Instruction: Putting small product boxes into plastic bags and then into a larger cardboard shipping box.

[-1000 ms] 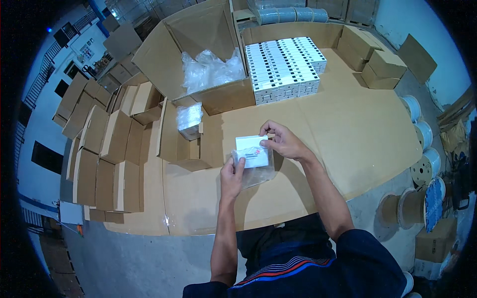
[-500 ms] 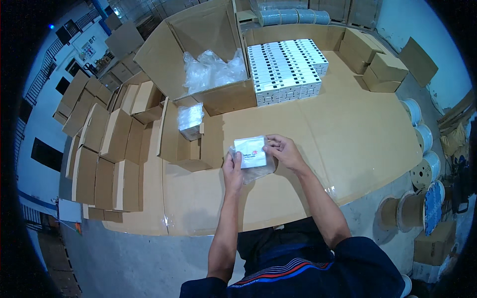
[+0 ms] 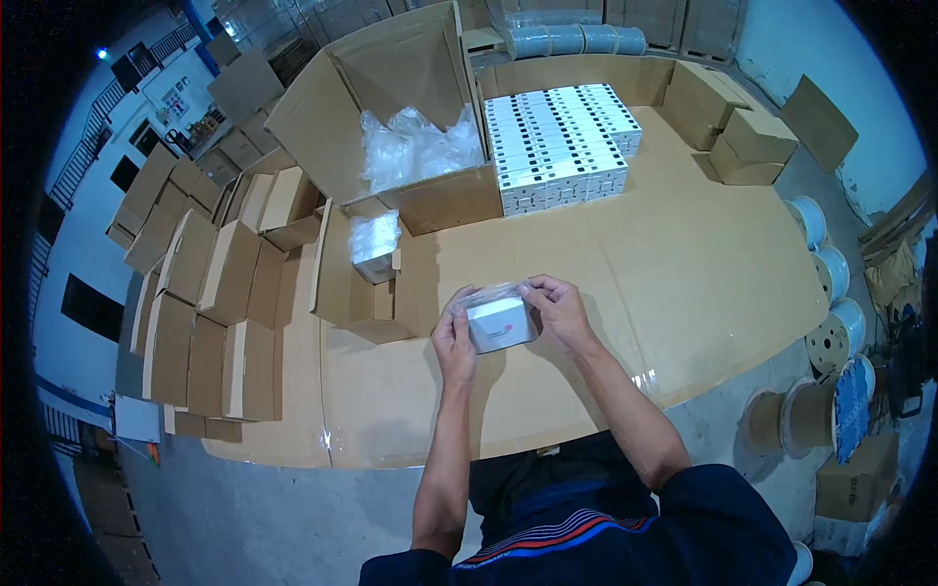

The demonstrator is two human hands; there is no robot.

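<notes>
A small white box in a clear plastic bag (image 3: 499, 320) is held over the cardboard-covered table (image 3: 684, 283). My left hand (image 3: 454, 337) grips its left side. My right hand (image 3: 559, 308) grips its right side and the bag's top edge. To the left stands a small open carton (image 3: 366, 288) with another bagged box (image 3: 374, 242) in it.
A large open carton (image 3: 401, 117) with crumpled clear bags stands at the back. A block of white boxes (image 3: 562, 142) lies beside it. Rows of small brown cartons (image 3: 205, 293) line the left edge. Closed cartons (image 3: 743, 137) sit at the back right, cable reels (image 3: 831, 332) stand on the right.
The bagged box has turned from tilted upright to lying flatter between both hands, and my hands have drawn slightly closer to my body.
</notes>
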